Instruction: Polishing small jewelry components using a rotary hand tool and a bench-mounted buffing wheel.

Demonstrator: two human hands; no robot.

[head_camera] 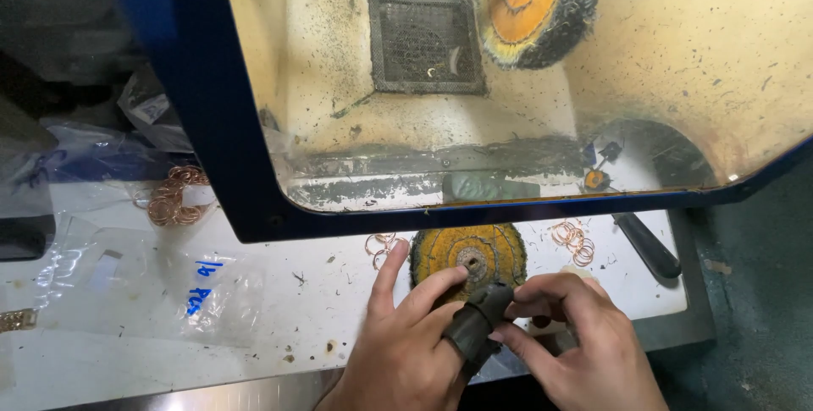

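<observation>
My left hand (406, 335) rests low in the middle of the view, fingers spread, with a dark rubber finger cover (476, 319) on one finger. My right hand (576, 339) pinches that dark cover from the right side. Just beyond both hands a loose yellow buffing wheel (467, 252) with a dark frayed rim lies flat on the white bench (279, 309). Small heaps of thin copper-coloured rings lie to its left (381, 246) and right (574, 238).
A blue-framed polishing hood (220, 123) with a stained yellow inside stands ahead, holding a mounted yellow buffing wheel (542, 0) and a dark vent grille (426, 40). More copper rings (174, 197) and clear plastic bags (127, 284) lie left. A black-handled tool (648, 246) lies right.
</observation>
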